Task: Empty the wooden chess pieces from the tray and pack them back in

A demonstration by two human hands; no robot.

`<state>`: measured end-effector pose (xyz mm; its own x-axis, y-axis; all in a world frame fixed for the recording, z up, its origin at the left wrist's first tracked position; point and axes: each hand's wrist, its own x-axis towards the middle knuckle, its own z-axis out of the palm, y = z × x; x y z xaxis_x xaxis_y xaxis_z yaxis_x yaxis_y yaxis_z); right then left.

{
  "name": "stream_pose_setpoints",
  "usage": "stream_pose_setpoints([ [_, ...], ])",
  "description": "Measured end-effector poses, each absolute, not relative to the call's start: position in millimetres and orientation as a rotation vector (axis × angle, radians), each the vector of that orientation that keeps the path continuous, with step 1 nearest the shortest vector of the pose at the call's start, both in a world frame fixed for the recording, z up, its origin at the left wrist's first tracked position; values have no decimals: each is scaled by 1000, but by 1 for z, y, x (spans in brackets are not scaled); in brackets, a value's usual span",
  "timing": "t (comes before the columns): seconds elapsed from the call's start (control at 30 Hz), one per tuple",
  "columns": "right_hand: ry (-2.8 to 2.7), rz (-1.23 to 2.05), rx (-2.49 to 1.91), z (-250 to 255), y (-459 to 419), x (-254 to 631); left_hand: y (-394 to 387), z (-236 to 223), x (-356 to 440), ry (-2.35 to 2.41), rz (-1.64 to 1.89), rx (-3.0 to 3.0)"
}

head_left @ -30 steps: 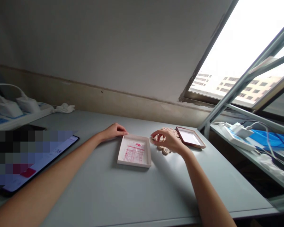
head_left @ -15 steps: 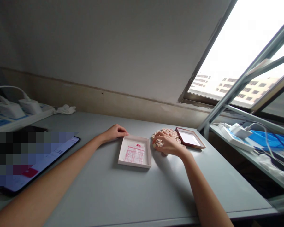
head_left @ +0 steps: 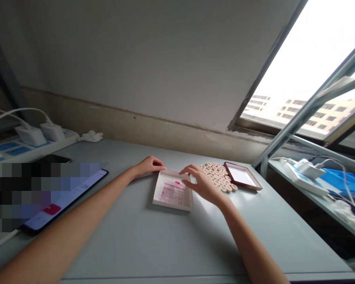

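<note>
My left hand [head_left: 149,165] rests on the table at the far left corner of a shallow white box [head_left: 156,193], its fingers curled and closed on that corner. Red line markings show on the box's floor. Over the box's right side hovers my right hand [head_left: 201,183], thumb and fingers apart, with no piece visible between them. Just beyond it lies a cluster of round wooden Chinese chess pieces [head_left: 221,179], flat and close together; my right hand hides a few at the near left.
Right of the pieces lies a brown-rimmed box lid [head_left: 245,176] with a white inside. A tablet-like screen [head_left: 73,197] lies at left, near a power strip with chargers [head_left: 32,138]. Another power strip [head_left: 303,175] sits on the right shelf, past a metal post [head_left: 272,152].
My right hand has moved left from over the chess pieces to the white box, and its fingers have spread. The round piece seen at that hand no longer shows. The view has shifted slightly.
</note>
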<state>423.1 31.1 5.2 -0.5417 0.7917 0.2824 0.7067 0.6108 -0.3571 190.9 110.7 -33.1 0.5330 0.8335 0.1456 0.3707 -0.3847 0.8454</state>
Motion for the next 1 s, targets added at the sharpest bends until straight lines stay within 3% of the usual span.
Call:
stream_pose_setpoints([
  [0.3,-2645,437,-1196,4,24,396,113,-35,190,969,743,2000],
  [0.4,-2490,472,-1143,21,15,415,114,-36,191,972,750,2020],
  [0.63,-2231,949,-1287,33,-24,499,111,-37,196,1060,895,1990],
  [0.9,-2335,280,-1748,7,-52,529,109,-31,196,1298,1139,2018],
  [1.0,-2287,224,-1777,6,-59,530,105,-29,197,1337,1158,2065],
])
